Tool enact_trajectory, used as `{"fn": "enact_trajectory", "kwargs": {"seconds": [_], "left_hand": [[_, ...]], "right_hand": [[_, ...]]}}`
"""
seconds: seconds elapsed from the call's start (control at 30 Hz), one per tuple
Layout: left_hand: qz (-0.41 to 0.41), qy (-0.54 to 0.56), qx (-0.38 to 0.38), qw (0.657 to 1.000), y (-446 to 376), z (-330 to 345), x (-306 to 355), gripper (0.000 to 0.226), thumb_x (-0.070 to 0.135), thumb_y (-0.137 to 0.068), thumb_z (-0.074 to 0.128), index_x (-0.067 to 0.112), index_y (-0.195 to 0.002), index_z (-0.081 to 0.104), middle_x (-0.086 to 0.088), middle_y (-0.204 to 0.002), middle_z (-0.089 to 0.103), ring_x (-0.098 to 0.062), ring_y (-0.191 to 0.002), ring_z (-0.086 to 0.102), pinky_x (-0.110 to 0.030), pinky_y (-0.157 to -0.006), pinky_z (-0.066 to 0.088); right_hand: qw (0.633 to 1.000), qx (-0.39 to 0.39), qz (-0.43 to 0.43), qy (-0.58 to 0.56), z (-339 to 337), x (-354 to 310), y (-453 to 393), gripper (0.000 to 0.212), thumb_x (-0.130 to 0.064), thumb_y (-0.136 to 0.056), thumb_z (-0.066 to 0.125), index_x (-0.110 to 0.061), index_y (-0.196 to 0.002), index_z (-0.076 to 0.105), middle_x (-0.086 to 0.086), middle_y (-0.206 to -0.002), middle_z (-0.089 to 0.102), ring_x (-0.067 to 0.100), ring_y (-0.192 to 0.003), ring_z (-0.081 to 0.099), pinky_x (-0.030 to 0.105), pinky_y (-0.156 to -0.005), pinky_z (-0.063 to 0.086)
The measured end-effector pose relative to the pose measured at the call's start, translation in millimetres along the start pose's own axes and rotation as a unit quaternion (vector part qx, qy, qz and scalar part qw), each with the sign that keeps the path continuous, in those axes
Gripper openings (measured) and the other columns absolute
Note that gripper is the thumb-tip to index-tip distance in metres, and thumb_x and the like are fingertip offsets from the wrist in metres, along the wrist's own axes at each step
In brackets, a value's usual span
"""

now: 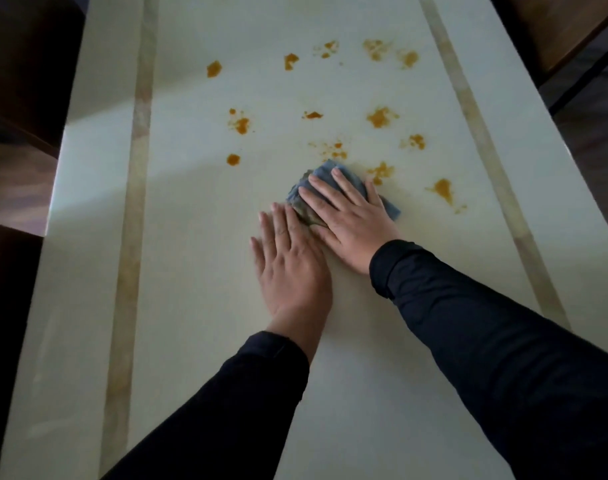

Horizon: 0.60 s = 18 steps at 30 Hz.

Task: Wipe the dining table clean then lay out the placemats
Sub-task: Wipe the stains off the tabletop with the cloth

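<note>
Pale and glossy, the dining table (198, 306) fills the head view, running away toward twelve o'clock with a tan inlaid stripe (136, 188) down its nine o'clock side and another (486, 157) down its three o'clock side; near the centre lies a crumpled blue cloth (325, 176), bunched under the right hand (351, 220), whose fingers lie straight and spread flat on top of it, pressing it to the surface (no curl, no pinch); the left hand (292, 265) lies just beside it at seven o'clock, palm down and fingers straight, its fingertips touching the cloth's darker, soiled edge; both arms wear dark sleeves (503, 358) that enter from six o'clock and four o'clock; orange-yellow stains (378, 116) scatter across the tabletop from ten o'clock round to three o'clock of the cloth, the nearest ones just beside it at one and two o'clock, the farthest well apart toward the far end; dark wooden chairs (22, 64) stand at the table's nine o'clock side, and another (551, 26) sits at one o'clock beyond the corner; no placemats show
</note>
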<state>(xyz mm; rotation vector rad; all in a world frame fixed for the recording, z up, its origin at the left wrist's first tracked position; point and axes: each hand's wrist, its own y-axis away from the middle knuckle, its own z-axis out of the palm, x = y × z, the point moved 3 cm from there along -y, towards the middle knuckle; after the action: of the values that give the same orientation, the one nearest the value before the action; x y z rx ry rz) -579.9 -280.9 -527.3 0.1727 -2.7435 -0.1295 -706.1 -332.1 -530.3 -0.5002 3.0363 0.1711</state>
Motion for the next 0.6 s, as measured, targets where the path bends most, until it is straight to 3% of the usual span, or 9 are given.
{"fn": "enact_trajectory", "kwargs": {"seconds": [0.2, 0.43, 0.6], "left_hand": [[0.0, -0.018, 0.016, 1.0, 3, 3, -2, 0.06, 0.034, -0.104, 0.016, 0.019, -0.16, 0.001, 0.006, -0.167, -0.007, -0.014, -0.152, -0.015, -0.04, -0.124, -0.004], [0.001, -0.023, 0.023, 0.999, 3, 3, -2, 0.06, 0.034, -0.104, 0.018, 0.018, -0.16, 0.005, 0.006, -0.167, -0.004, -0.014, -0.153, -0.012, -0.04, -0.124, -0.003], [-0.001, -0.021, 0.025, 0.999, 3, 4, -2, 0.06, 0.033, -0.104, 0.018, 0.018, -0.16, 0.006, 0.006, -0.167, -0.002, -0.015, -0.153, -0.01, -0.04, -0.124, -0.002]], "right_hand": [[1.0, -0.009, 0.018, -0.007, -8, 28, -20, 0.063, -0.059, -0.1, 0.015, -0.037, -0.157, 0.001, -0.013, -0.166, 0.0, 0.019, -0.153, -0.008, 0.065, -0.117, 0.001], [0.986, -0.009, 0.161, -0.029, -12, 101, 17, 0.06, -0.055, -0.102, 0.013, -0.037, -0.157, -0.005, -0.013, -0.165, -0.01, 0.021, -0.152, -0.014, 0.068, -0.115, -0.002], [0.97, 0.006, 0.241, -0.039, -9, 114, 74, 0.064, -0.052, -0.102, 0.014, -0.027, -0.158, -0.002, -0.004, -0.166, -0.007, 0.023, -0.153, -0.01, 0.056, -0.121, 0.002]]}}
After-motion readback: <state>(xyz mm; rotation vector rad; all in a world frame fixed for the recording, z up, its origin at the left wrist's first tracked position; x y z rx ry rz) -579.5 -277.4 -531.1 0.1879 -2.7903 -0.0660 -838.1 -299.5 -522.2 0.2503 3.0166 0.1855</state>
